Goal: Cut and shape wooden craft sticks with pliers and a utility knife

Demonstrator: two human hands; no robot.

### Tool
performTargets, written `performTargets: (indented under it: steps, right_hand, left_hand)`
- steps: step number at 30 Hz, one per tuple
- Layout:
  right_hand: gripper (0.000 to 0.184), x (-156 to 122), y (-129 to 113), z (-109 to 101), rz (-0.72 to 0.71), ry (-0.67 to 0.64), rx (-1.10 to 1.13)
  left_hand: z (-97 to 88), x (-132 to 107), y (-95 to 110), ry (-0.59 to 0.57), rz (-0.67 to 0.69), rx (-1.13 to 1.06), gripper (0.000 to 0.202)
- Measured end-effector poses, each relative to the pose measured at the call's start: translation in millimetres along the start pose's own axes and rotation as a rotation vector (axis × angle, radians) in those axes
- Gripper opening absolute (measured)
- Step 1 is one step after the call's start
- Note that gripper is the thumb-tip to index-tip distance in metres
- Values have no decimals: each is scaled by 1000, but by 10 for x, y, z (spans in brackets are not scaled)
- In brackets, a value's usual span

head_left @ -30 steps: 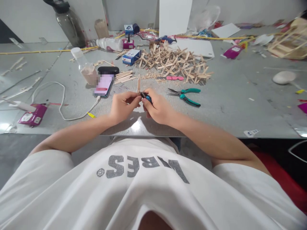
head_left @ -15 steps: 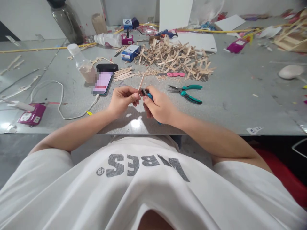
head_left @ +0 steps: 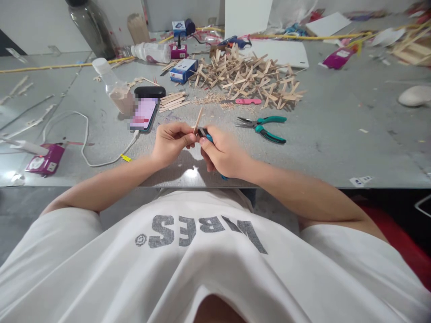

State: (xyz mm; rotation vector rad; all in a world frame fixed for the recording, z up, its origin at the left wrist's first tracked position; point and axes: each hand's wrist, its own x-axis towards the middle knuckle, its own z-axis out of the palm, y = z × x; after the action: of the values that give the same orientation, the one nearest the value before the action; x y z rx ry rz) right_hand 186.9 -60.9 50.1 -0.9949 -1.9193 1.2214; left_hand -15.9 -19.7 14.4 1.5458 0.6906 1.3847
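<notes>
My left hand (head_left: 173, 142) pinches a slim wooden craft stick (head_left: 198, 119) between thumb and fingers, its upper end pointing away from me. My right hand (head_left: 224, 150) is closed around blue-handled pliers (head_left: 208, 136). Their dark metal head sits right beside the stick, close to my left fingertips. Whether the jaws touch the stick I cannot make out, and most of the handles are hidden in my palm. To the right lie teal-handled long-nose pliers (head_left: 264, 128) on the table. Beyond my hands is a small stack of craft sticks (head_left: 173, 102).
A big heap of cut craft sticks (head_left: 249, 76) lies behind small wood chips (head_left: 213, 98) and a pink-handled knife (head_left: 248, 101). On the left are a phone (head_left: 144, 114) with a white cable (head_left: 88, 134), a tilted bottle (head_left: 116, 89) and a purple box (head_left: 45, 159).
Both hands stay together at nearly the same spot, with the stick and blue-handled pliers still held. The stick has turned slightly, and the view has shifted a little.
</notes>
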Motion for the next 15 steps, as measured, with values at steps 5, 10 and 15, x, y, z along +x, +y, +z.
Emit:
performTargets:
  steps: [5,10,15]
  right_hand:
    - [9,-11,-24,4,5,-2,9]
    - [12,4,-25,-16,15,5,35]
    - [26,89,16,-80,31,68,32]
  left_hand:
    - [10,-2,56,-13,26,68,56]
    - [33,17,68,-2,-4,130,61]
    - [61,8,-16,24,7,181,59]
